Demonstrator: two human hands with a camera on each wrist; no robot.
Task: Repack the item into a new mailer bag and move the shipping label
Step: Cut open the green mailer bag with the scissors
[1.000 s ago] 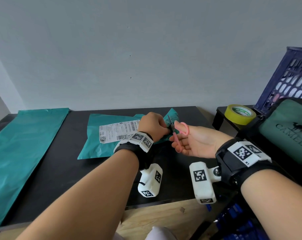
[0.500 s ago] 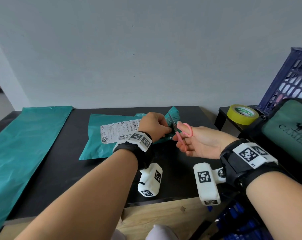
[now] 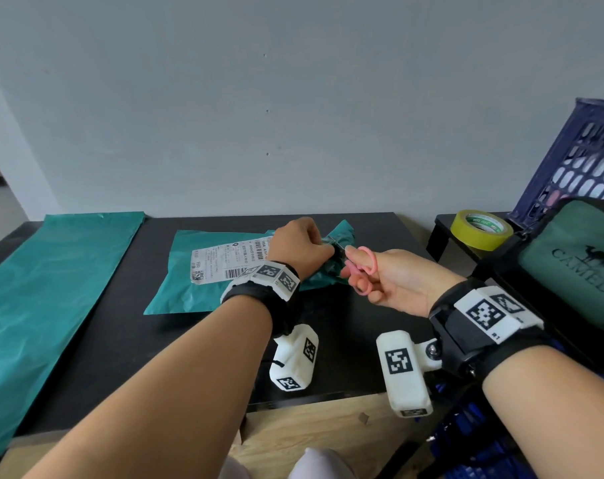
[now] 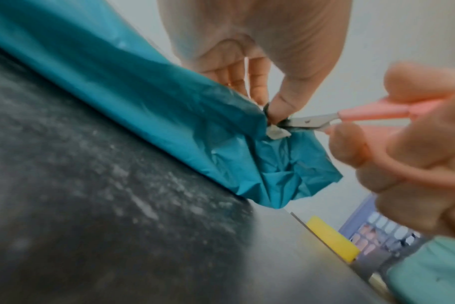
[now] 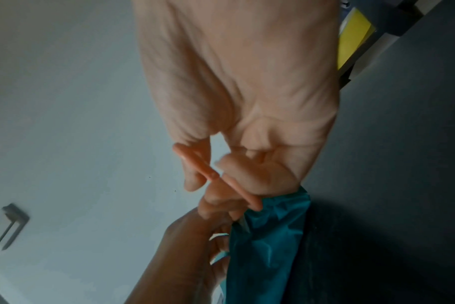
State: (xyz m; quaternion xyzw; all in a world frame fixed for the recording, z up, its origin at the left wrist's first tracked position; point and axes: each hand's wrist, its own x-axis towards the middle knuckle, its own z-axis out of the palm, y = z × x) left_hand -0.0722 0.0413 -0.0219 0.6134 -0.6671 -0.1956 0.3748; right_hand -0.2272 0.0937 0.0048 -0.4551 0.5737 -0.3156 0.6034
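A teal mailer bag [image 3: 186,288] with a white shipping label [image 3: 221,261] lies on the black table [image 3: 120,340]. My left hand [image 3: 300,247] pinches its crumpled right end [image 4: 221,133] and lifts it. My right hand [image 3: 390,278] grips pink-handled scissors [image 3: 361,267]; their blades [image 4: 309,121] are at the pinched edge beside my left thumb. In the right wrist view the pink scissors handle [image 5: 216,176] meets the teal mailer bag [image 5: 265,246]. A flat new teal mailer bag [image 3: 44,288] lies at the table's left.
A yellow tape roll [image 3: 482,229] sits on a small black stand at the right. Behind it is a blue crate [image 3: 580,160], and a green pouch [image 3: 577,264] lies in front. The table's front edge runs just below my wrists.
The scissors have moved left into the bag's pinched edge and their blades have come together. My left hand keeps its pinch on the bag end.
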